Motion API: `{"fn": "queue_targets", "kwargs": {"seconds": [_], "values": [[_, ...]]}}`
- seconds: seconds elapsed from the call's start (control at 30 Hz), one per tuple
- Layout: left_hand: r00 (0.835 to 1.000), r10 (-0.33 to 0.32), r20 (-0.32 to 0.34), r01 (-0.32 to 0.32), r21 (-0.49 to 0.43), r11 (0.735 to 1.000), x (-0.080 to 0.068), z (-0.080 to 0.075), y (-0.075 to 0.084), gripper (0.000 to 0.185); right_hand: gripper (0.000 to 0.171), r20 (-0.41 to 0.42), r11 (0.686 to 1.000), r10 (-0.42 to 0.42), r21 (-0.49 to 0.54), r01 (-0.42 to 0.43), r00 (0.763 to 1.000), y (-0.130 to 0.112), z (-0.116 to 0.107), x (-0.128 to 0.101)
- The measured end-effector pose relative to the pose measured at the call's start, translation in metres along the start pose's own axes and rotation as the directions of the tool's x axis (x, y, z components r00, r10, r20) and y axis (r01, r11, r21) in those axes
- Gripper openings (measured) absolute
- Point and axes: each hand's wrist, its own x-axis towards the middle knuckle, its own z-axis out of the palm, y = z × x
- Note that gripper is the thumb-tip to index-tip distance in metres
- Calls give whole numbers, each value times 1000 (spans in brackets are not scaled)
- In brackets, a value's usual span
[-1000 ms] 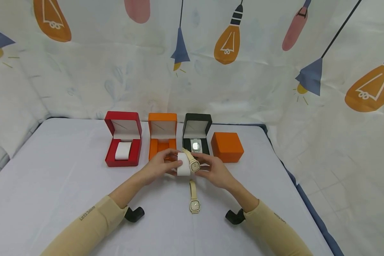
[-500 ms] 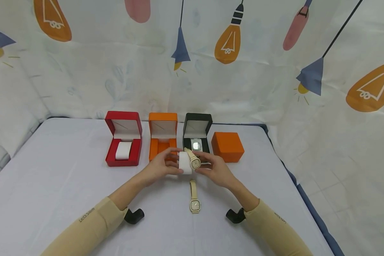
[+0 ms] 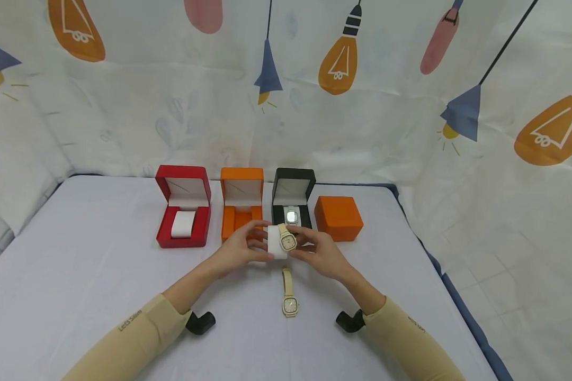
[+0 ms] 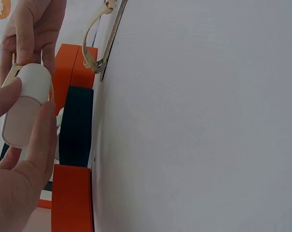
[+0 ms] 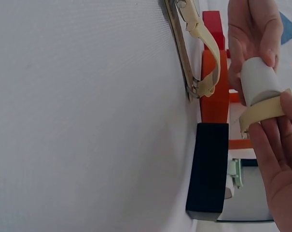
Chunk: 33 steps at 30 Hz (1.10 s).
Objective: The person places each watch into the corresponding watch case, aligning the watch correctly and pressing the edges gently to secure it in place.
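Observation:
Above the middle of the table, my left hand [image 3: 242, 246] grips a white watch cushion [image 3: 273, 243] between thumb and fingers. A cream watch [image 3: 288, 242] is held at the cushion's right end by my right hand [image 3: 321, 255], its square face toward me. In the right wrist view, the strap [image 5: 261, 112] loops around that end of the cushion [image 5: 258, 79], with my thumb and fingertips on the strap. The left wrist view shows the cushion's rounded end [image 4: 22, 121] between the left fingers. A second cream watch [image 3: 289, 305] lies on the table, nearer to me.
Behind the hands stand an open red box [image 3: 181, 243] with a white cushion, an open orange box [image 3: 228, 222] and an open dark box [image 3: 306, 216] holding a watch on its cushion. A closed orange box [image 3: 338, 219] is to their right, near the table edge.
The cream watch has shifted slightly left and straightened, now overlapping the cushion's right end. The cushion has moved a little right. The watch on the table and the boxes stay put.

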Motion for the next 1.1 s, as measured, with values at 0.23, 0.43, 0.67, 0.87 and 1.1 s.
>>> {"fn": "queue_targets", "kwargs": {"seconds": [0.23, 0.43, 0.67, 0.87, 1.1], "values": [[1000, 1, -17, -1, 24, 1000, -2, 0, -1, 74, 56, 27, 1000, -13, 2, 13, 1000, 3, -1, -1], [1000, 4, -24, -3, 39, 999, -3, 1, -1, 75, 59, 43, 1000, -16, 19, 16, 999, 4, 0, -2], [1000, 7, -28, -6, 53, 999, -3, 0, -1, 74, 57, 35, 999, -20, 47, 18, 999, 6, 2, -3], [999, 7, -36, -5, 36, 999, -3, -1, -1, 75, 51, 3, 998, -13, 55, 12, 1000, 6, 4, -2], [999, -12, -41, 12, -5, 1000, -3, -2, -1, 77, 32, -51, 998, 23, 62, -20, 998, 5, 6, -1]]}}
